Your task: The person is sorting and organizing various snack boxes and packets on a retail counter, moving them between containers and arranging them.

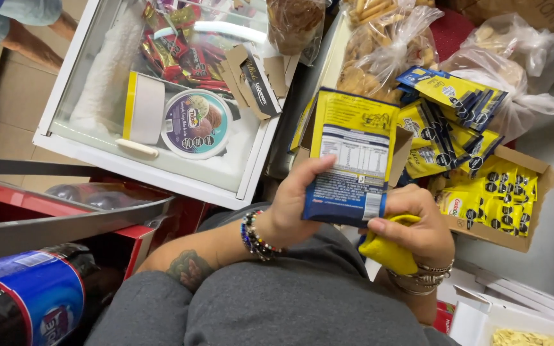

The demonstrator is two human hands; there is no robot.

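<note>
Nearest the camera is the person's grey knitted top point(290, 301), and at the near left lies a dark plastic drinks bottle with a blue label point(27, 301).

Just beyond the grey top, the left hand point(293, 205), with a band of coloured beads at the wrist, is closed on the left edge of a flat yellow and blue foil snack packet point(351, 160), thumb lying across the printed back. The right hand point(418, 221), with metal bangles at the wrist, pinches the packet's lower right corner and also grips a soft yellow cloth or crumpled packet point(389, 250); the view is too poor to say which. So the snack packet is held upright between both hands, in the middle of the scene above the person's lap.

To the right, slightly farther, an open brown cardboard box point(540, 192) holds more yellow packets, and a loose pile of the same yellow and blue packets point(450, 109) sits just behind the held one.

To the left, farther off, a white chest freezer with a glass lid point(149, 166) shows a round purple-lidded ice cream tub point(197, 125) and red wrapped bars inside.

Farthest away, clear plastic bags of biscuits point(379, 51) lie at the top.
</note>
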